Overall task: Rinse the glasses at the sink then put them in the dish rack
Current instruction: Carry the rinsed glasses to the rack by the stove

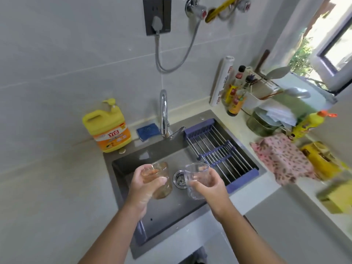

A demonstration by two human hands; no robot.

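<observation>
Grey sink [171, 212] lies below your hands. Your left hand [142, 184] curls its fingers round the amber glass [164, 189]. Your right hand [209, 187] wraps the clear glass [194, 173], just beside the dish rack [219, 151]. The label on the detergent jug [107, 126] reads "立白".

A chrome tap [163, 111] stands on the surface [245, 128]. Just left of the tap lies a blue sponge [148, 131], and farther left a yellow detergent jug [106, 128]. Above the tap, a wall socket [157, 16] holds a plug [156, 23]. Well to its right are a film roll [222, 80], sauce bottles [235, 100], a pink spotted cloth [282, 159] and a yellow bottle [308, 124].
</observation>
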